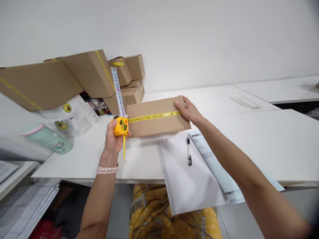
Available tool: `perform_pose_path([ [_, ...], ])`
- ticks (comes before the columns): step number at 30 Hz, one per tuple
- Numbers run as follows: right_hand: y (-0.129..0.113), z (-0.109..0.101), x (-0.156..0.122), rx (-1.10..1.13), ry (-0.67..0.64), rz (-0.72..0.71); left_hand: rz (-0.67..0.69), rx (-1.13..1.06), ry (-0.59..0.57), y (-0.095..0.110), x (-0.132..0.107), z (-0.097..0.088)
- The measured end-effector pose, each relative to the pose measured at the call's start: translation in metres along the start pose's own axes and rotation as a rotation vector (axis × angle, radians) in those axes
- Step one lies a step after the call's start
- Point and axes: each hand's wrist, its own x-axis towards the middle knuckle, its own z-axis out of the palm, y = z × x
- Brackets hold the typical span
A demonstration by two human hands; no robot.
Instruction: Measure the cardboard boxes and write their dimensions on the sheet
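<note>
My left hand (111, 137) is closed round a yellow tape measure (121, 126). Its silver blade (118, 91) sticks out upward, and a yellow strap hangs below. Right beside it is a flat cardboard box (154, 109) sealed with yellow printed tape, tilted above the desk. My right hand (188, 109) grips this box at its right end, thumb on the front face and fingers behind the edge. The tape measure's body is against or very near the box's left edge; I cannot tell whether they touch.
On the white desk (249, 142) lie a spiral notebook (189, 186), a black pen (189, 152) and a blue-white printed packet (216, 169). Cardboard boxes (87, 73) are stacked at the back left, with avocado-printed cartons (72, 113) and a green tumbler (50, 137) nearby.
</note>
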Motion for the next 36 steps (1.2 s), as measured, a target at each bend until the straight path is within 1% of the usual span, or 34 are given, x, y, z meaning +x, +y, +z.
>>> perform_pose_path([
  [2, 0.005, 0.003, 0.009, 0.025, -0.012, 0.037, 0.016, 0.016, -0.001, 0.001, -0.002, 0.005],
  [4, 0.007, 0.006, 0.016, 0.019, 0.020, 0.050, 0.057, 0.045, 0.003, 0.002, -0.012, 0.012],
  [6, 0.007, 0.008, 0.022, 0.009, 0.055, 0.037, 0.102, 0.053, 0.014, 0.002, -0.031, 0.020],
  [8, 0.006, 0.010, 0.027, 0.051, 0.048, 0.018, 0.102, 0.018, 0.005, -0.002, -0.054, 0.029],
  [10, 0.007, 0.011, 0.030, 0.108, 0.030, -0.019, 0.026, -0.023, -0.053, -0.010, -0.078, 0.039],
  [12, 0.008, 0.012, 0.031, 0.106, 0.026, -0.078, -0.088, -0.059, -0.135, -0.023, -0.097, 0.048],
  [15, 0.006, 0.012, 0.033, -0.029, 0.050, -0.203, -0.224, -0.107, -0.203, -0.044, -0.114, 0.057],
  [17, 0.001, 0.011, 0.033, -0.170, 0.065, -0.270, -0.280, -0.126, -0.220, -0.056, -0.120, 0.061],
  [19, -0.004, 0.011, 0.033, -0.294, 0.063, -0.307, -0.317, -0.137, -0.229, -0.065, -0.124, 0.063],
  [22, -0.010, 0.010, 0.033, -0.394, 0.055, -0.331, -0.343, -0.133, -0.230, -0.072, -0.129, 0.064],
  [25, -0.012, 0.011, 0.030, -0.471, 0.060, -0.360, -0.356, -0.125, -0.212, -0.074, -0.130, 0.066],
  [30, -0.013, 0.010, 0.027, -0.651, 0.058, -0.464, -0.371, -0.127, -0.187, -0.074, -0.130, 0.070],
  [33, -0.015, 0.010, 0.028, -0.704, 0.032, -0.519, -0.390, -0.123, -0.186, -0.074, -0.131, 0.072],
  [36, -0.018, 0.010, 0.029, -0.740, 0.003, -0.544, -0.401, -0.121, -0.193, -0.075, -0.132, 0.072],
])
